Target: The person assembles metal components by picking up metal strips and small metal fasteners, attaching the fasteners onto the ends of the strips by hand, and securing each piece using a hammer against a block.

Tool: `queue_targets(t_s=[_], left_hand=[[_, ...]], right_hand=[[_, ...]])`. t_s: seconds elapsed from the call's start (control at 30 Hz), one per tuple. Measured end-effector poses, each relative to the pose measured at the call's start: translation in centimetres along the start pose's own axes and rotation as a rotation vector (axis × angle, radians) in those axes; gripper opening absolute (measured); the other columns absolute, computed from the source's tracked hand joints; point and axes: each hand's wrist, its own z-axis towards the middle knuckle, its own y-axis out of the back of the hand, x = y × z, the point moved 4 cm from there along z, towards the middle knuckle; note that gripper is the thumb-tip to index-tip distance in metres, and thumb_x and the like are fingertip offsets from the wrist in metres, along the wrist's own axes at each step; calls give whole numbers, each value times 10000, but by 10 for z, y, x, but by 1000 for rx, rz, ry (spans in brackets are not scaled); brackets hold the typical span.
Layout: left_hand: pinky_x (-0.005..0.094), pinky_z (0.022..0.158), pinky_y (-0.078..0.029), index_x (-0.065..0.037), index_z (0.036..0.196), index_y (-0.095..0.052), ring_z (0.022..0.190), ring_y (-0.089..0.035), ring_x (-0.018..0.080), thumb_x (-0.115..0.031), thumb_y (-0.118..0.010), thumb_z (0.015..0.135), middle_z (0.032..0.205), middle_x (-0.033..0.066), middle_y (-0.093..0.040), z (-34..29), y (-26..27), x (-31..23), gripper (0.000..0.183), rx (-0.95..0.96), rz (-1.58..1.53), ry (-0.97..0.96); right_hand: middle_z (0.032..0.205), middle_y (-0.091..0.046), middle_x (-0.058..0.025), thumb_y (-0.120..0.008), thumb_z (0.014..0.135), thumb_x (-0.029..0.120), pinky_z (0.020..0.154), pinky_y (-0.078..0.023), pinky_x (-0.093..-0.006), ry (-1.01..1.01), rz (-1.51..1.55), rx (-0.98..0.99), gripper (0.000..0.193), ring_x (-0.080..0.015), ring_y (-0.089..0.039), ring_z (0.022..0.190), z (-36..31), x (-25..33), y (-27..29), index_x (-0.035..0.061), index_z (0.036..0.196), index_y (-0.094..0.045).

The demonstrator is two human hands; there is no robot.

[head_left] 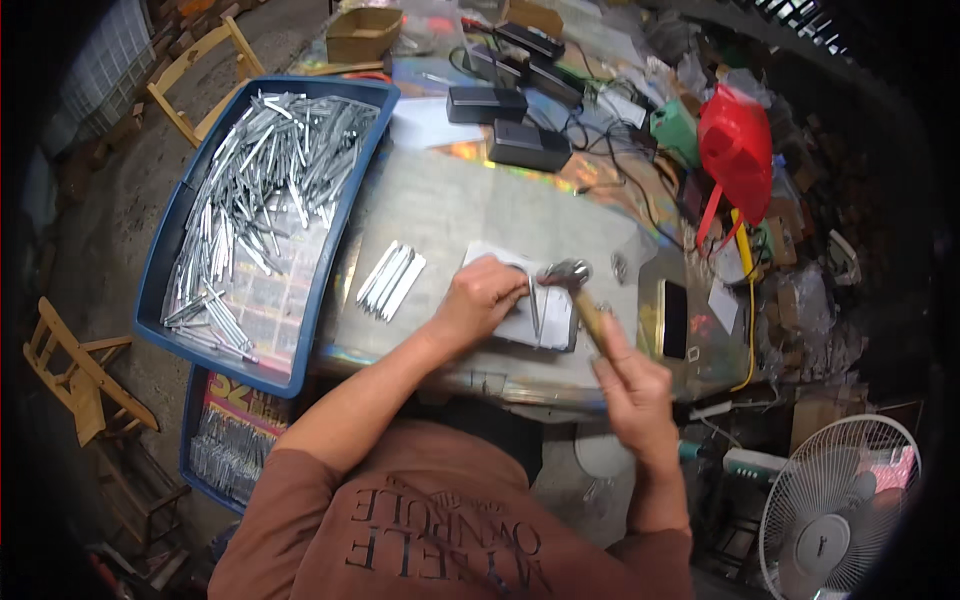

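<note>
My left hand [480, 300] is closed in a pinch at the top of a slim silvery metal rod [536, 312]. Beneath the rod lies a flat block with a whitish top [515, 328] on the table. My right hand [635, 388] grips the wooden handle of a hammer [590, 315]. The hammer's slightly blurred metal head [567, 273] is beside the rod's upper end; whether they touch I cannot tell. Left of my left hand, several similar rods [390, 282] lie side by side in a small bundle.
A blue tray [318, 290] heaped with metal rods [290, 150] stands at the left, above another blue tray [187, 455]. Black boxes [530, 145] and cables lie at the back. A phone [672, 318] rests on the right side; a fan [835, 520] stands lower right.
</note>
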Motion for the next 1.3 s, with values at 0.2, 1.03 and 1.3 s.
queue_targets(t_s=[0.2, 1.03, 1.3], left_hand=[[297, 518, -416, -41, 729, -586, 585, -526, 211, -25, -642, 655, 626, 71, -551, 1, 4, -4, 94, -26, -8, 35], [253, 529, -425, -9, 776, -624, 574, -552, 146, -5, -595, 712, 657, 80, -582, 8, 19, -5, 70, -13, -64, 278], [268, 538, -415, 22, 795, -594, 589, -535, 175, -20, -588, 718, 663, 99, -559, -8, 28, -16, 88, 97, -11, 312]], right_hand=[[898, -596, -167, -526, 728, -52, 685, -444, -270, -149, 439, -463, 425, -203, -586, 731, -15, 40, 45, -78, 1144, -443], [671, -490, -77, -383, 869, 95, 392, -367, -211, -710, 1374, -188, 513, -94, -413, 422, -32, -67, -90, 113, 1334, -169], [746, -598, -168, -447, 837, 136, 496, -452, -316, -332, -82, -35, 346, -230, -579, 537, -29, -68, -59, 10, 1159, -453]])
